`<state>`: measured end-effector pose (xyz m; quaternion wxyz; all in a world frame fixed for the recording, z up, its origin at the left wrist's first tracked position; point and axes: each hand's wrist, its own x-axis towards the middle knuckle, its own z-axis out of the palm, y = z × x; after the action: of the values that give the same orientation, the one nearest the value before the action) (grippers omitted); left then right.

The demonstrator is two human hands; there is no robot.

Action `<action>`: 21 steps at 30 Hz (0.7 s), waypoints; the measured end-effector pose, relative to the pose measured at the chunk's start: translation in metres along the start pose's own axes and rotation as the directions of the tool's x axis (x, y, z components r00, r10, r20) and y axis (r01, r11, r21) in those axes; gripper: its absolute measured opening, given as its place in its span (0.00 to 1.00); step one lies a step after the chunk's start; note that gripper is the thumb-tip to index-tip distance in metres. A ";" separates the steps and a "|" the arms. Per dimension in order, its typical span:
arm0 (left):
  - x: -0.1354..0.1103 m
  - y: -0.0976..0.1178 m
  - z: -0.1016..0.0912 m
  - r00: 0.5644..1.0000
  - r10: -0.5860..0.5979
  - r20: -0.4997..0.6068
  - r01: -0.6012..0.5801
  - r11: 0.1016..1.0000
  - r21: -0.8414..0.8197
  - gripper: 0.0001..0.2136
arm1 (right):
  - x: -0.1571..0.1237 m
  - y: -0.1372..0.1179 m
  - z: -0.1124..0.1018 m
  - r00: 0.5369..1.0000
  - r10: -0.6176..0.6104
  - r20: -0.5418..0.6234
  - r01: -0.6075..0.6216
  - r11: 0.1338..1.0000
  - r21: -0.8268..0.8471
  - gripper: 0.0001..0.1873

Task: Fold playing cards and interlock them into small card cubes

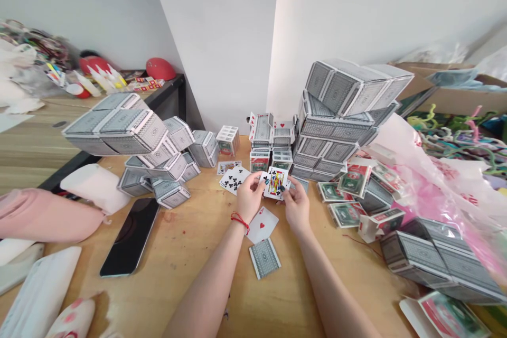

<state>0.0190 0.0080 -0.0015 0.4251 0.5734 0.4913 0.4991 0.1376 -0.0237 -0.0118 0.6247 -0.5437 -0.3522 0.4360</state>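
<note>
Above the middle of the table I hold playing cards face up, a club picture card showing on top. My left hand pinches their left edge, and my right hand grips the right edge. Just left of them, several club cards lie face up, with another picture card behind. Between my forearms rest an ace of hearts and a folded card with its grey patterned back up. How many cards are in my hands I cannot tell.
Blocks made of grey-backed cards stand stacked at left and right. Card boxes lie right of my hand, beside pink plastic. A phone and a pink pouch lie at left. A wall rises behind.
</note>
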 end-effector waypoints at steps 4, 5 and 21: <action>0.001 0.001 -0.004 0.999 0.045 0.019 -0.046 0.998 0.049 0.16 | 0.001 0.000 0.000 1.000 -0.011 -0.006 0.011 1.000 0.016 0.21; 0.001 0.001 -0.004 0.999 0.045 0.019 -0.046 0.997 0.061 0.15 | 0.001 0.000 0.000 1.000 -0.013 -0.008 0.013 1.000 0.017 0.21; 0.001 0.000 -0.006 0.989 -0.070 0.128 0.079 0.994 -0.070 0.11 | 0.001 -0.003 -0.003 1.000 -0.025 0.020 0.024 0.999 0.036 0.22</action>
<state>0.0131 0.0089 -0.0002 0.4947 0.5686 0.4658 0.4636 0.1419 -0.0238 -0.0091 0.6359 -0.5239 -0.3572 0.4399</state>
